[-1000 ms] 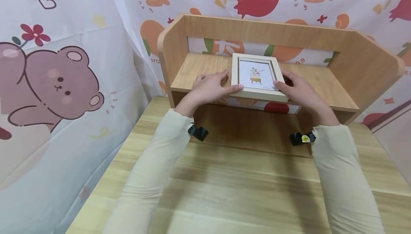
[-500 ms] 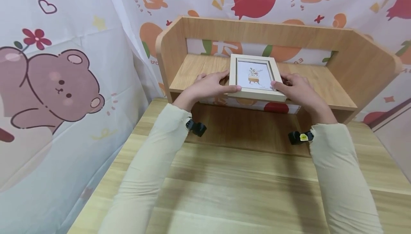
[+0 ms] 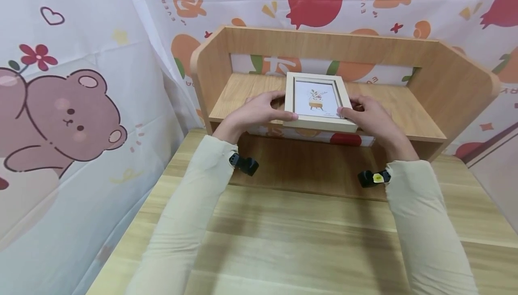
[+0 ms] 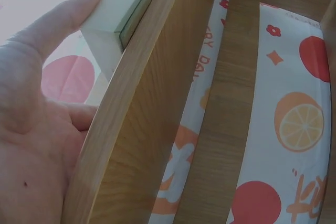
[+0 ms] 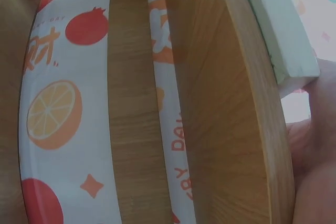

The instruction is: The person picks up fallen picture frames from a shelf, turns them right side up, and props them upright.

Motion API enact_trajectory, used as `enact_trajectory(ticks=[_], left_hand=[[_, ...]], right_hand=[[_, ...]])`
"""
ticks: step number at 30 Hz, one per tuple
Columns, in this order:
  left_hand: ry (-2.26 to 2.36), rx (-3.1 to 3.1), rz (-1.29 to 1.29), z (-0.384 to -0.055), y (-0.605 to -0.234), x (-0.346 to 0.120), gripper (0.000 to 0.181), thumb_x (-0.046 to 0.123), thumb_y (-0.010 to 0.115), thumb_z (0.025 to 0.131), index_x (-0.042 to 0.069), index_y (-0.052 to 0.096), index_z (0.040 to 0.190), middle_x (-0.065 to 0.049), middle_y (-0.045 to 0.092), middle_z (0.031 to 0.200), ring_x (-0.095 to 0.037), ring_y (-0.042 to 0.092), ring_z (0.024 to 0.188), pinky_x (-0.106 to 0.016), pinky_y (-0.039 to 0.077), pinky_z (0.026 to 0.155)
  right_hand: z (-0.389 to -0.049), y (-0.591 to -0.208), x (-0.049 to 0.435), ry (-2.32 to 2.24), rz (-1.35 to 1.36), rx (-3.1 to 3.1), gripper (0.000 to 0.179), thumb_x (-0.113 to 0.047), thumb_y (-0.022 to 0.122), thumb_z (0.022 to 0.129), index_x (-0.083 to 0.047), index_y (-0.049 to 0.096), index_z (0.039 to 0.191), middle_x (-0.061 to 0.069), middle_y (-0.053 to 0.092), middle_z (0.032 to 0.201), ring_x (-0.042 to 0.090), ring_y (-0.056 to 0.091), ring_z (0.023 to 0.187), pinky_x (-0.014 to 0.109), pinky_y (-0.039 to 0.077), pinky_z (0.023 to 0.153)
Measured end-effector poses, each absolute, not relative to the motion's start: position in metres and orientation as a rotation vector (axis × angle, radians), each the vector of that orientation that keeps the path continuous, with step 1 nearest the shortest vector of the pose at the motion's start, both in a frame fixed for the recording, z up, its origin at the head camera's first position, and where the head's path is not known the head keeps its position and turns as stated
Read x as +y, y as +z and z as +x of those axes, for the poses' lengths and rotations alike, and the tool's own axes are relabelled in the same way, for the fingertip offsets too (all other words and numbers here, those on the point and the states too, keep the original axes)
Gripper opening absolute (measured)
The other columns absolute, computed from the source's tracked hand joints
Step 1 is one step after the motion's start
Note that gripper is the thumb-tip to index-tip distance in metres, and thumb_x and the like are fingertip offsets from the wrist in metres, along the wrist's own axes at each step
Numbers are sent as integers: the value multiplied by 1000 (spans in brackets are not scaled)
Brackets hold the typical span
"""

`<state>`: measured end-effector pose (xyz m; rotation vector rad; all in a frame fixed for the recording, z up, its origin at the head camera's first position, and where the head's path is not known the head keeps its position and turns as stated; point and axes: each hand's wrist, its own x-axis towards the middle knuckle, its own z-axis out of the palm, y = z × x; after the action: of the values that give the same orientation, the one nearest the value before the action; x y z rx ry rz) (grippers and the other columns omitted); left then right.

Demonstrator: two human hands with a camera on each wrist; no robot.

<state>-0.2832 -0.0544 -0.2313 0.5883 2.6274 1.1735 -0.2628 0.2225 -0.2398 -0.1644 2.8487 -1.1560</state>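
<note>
A cream picture frame (image 3: pixel 289 99) with a small plant drawing lies face up on the upper board of a wooden desk shelf (image 3: pixel 238 90). Its front edge is close to the board's front edge. My left hand (image 3: pixel 256 109) holds its left side, with the thumb at the front left corner and the fingers along the side. On the opposite side my right hand (image 3: pixel 374 117) grips it, thumb over the front right of the border. Both wrist views show the frame's end from below, above the board's edge; some fingers are hidden behind the board.
The shelf stands on a light wood table (image 3: pixel 291 236), with a lower compartment (image 3: pixel 303 164) under the upper board. Tall side panels (image 3: pixel 457 88) and a back rail (image 3: pixel 323 43) bound the upper level. Printed cloth (image 3: pixel 243 2) hangs behind and to the left.
The head view has shifted slightly. My left fingertips have come closer against the picture frame's left side. The frame stays in nearly the same place on the board.
</note>
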Motion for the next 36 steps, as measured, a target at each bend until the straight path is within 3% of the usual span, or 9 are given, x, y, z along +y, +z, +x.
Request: enact_trajectory(ticks=[5, 13, 18, 23, 31, 36], left_hand=[[1231, 2626, 557, -283, -233, -53, 84, 46, 76, 78, 24, 38, 149, 3, 41, 152, -15, 31, 139, -46, 15, 115], [1400, 2515, 568, -282, -235, -54, 86, 35, 80, 77, 20, 35, 150, 0, 46, 147, -15, 43, 132, -41, 30, 113], [1447, 2486, 607, -282, -236, -55, 85, 31, 79, 79, 22, 34, 150, -2, 52, 138, -18, 49, 123, -42, 35, 108], [1493, 2455, 670, -282, -236, -57, 89, 24, 78, 80, 19, 28, 152, -6, 52, 135, -22, 50, 123, -41, 37, 107], [1536, 2482, 781, -282, -237, -57, 92, 21, 78, 80, 18, 25, 154, -9, 53, 133, -23, 51, 116, -41, 39, 105], [1530, 2514, 765, -280, -241, -58, 94, 21, 79, 79, 20, 22, 154, -10, 52, 131, -24, 50, 112, -40, 41, 100]], right_hand=[[-262, -241, 222, -1261, -131, 2819, 67, -43, 56, 94, -8, 36, 148, 18, 47, 133, 26, 43, 111, 32, 36, 83], [-258, -241, 227, -1423, -161, 2769, 71, -48, 59, 91, -19, 34, 150, 9, 43, 135, 19, 42, 110, 25, 43, 79], [-258, -241, 232, -1531, -204, 2711, 70, -45, 62, 91, -26, 32, 151, 4, 36, 141, 15, 40, 113, 28, 38, 86], [-259, -241, 235, -1551, -224, 2711, 69, -42, 63, 91, -30, 31, 151, 1, 39, 134, 15, 40, 111, 29, 37, 87], [-260, -241, 236, -1531, -253, 2753, 69, -43, 61, 92, -41, 24, 151, 11, 42, 140, 18, 41, 109, 33, 37, 85], [-258, -244, 233, -1517, -300, 2755, 70, -38, 60, 94, -41, 21, 152, 9, 43, 137, 19, 42, 108, 28, 39, 83]])
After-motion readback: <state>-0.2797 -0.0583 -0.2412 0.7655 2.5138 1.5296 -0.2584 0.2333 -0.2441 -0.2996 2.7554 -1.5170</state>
